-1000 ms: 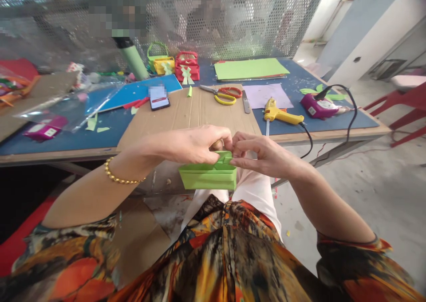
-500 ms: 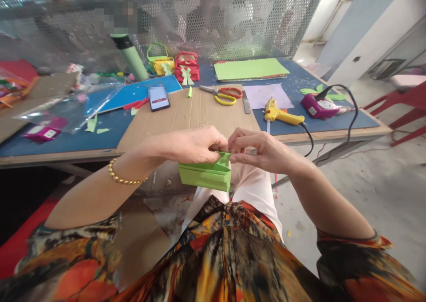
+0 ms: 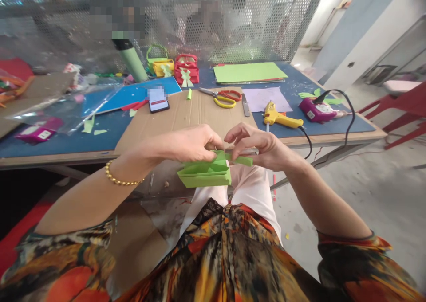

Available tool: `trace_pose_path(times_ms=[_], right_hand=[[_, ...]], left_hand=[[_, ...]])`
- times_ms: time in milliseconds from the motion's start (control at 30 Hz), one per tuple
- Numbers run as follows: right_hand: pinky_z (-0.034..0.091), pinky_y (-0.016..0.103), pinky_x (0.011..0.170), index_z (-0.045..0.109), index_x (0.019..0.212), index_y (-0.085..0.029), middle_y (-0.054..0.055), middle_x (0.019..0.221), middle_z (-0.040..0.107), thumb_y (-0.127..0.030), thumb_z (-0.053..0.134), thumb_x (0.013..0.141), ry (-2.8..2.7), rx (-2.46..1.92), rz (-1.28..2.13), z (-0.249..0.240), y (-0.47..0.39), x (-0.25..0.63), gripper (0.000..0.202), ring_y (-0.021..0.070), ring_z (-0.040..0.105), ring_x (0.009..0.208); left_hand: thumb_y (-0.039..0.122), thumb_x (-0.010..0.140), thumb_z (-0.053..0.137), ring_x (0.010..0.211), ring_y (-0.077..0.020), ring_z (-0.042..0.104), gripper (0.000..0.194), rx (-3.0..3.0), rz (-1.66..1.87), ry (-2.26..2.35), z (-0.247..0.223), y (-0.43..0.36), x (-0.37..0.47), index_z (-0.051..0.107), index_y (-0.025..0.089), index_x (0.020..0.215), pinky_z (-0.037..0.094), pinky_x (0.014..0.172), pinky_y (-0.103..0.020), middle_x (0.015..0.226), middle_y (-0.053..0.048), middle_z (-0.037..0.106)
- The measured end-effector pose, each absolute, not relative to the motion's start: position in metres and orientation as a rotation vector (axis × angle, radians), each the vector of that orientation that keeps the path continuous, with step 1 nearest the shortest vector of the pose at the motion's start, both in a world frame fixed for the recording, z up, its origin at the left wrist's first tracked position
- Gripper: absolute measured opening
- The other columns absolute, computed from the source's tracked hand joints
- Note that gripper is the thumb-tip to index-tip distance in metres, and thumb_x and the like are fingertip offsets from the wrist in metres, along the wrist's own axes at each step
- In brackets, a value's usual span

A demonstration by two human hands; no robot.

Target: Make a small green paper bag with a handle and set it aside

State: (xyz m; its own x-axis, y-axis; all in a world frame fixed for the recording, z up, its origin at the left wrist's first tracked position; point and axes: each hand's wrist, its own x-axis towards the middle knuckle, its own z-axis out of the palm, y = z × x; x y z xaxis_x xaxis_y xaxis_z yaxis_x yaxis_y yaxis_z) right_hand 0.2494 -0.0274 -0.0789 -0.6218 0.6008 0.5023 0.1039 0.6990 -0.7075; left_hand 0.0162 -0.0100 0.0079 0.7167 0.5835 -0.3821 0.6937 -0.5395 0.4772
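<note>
My left hand [image 3: 193, 143] is closed on the far edge of a small green paper box [image 3: 204, 180], held above my lap at the table's front edge. The box's top gapes, and its near wall faces me. Bent round a green paper flap [image 3: 244, 161] at the box's right end is my right hand [image 3: 258, 147], thumb below and fingers above. The flap sticks out to the right. Whether it is joined to the box is hidden behind the fingers. A sheet of cardboard [image 3: 186, 111] lies on the table just beyond both hands.
On the table [image 3: 349, 127] lie scissors [image 3: 224, 99], a knife blade [image 3: 246, 104], a yellow glue gun [image 3: 281, 118] with its cord, a phone [image 3: 159, 101] and a purple box [image 3: 316, 109]. Little paper bags, one of them red [image 3: 187, 71], stand behind, near a green bottle [image 3: 133, 62].
The box has tipped so that its opening shows more. My right hand has shifted slightly right, and a green flap now shows under its fingers. My left hand keeps its grip.
</note>
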Motion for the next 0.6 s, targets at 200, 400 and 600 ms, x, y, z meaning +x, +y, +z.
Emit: trace_pose_path(times_ms=[200, 400, 600], right_hand=[[0.06, 0.037, 0.089, 0.079, 0.114, -0.028, 0.007, 0.114, 0.074, -0.026, 0.065, 0.1, -2.033, -0.76, 0.512, -0.078, -0.027, 0.264, 0.02, 0.0212, 0.069, 0.107], [0.057, 0.047, 0.096, 0.078, 0.107, -0.02, 0.015, 0.11, 0.072, -0.027, 0.058, 0.097, -1.784, -1.447, -0.207, -0.099, 0.007, 0.346, 0.024, 0.0291, 0.068, 0.106], [0.054, 0.049, 0.092, 0.076, 0.117, -0.016, 0.02, 0.12, 0.073, -0.028, 0.048, 0.1, -1.955, -1.628, -0.523, -0.125, 0.026, 0.373, 0.035, 0.0348, 0.066, 0.107]], left_hand=[[0.015, 0.083, 0.053, 0.055, -0.0133, 0.049, 0.026, 2.643, -0.112, 1.177, 0.008, -0.015, 0.009, 0.078, 0.018, 0.082, 0.034, 0.066, -0.031, 0.061, -0.001, 0.066], [0.01, 0.092, 0.053, 0.066, -0.02, 0.063, 0.025, 3.194, 0.151, 1.26, 0.0, -0.021, -0.009, 0.077, 0.018, 0.092, 0.04, 0.073, -0.036, 0.071, -0.005, 0.073], [0.012, 0.097, 0.065, 0.085, -0.021, 0.071, 0.022, 3.895, 1.099, 0.871, -0.025, -0.052, -0.017, 0.072, 0.012, 0.118, 0.039, 0.078, -0.037, 0.1, -0.01, 0.083]])
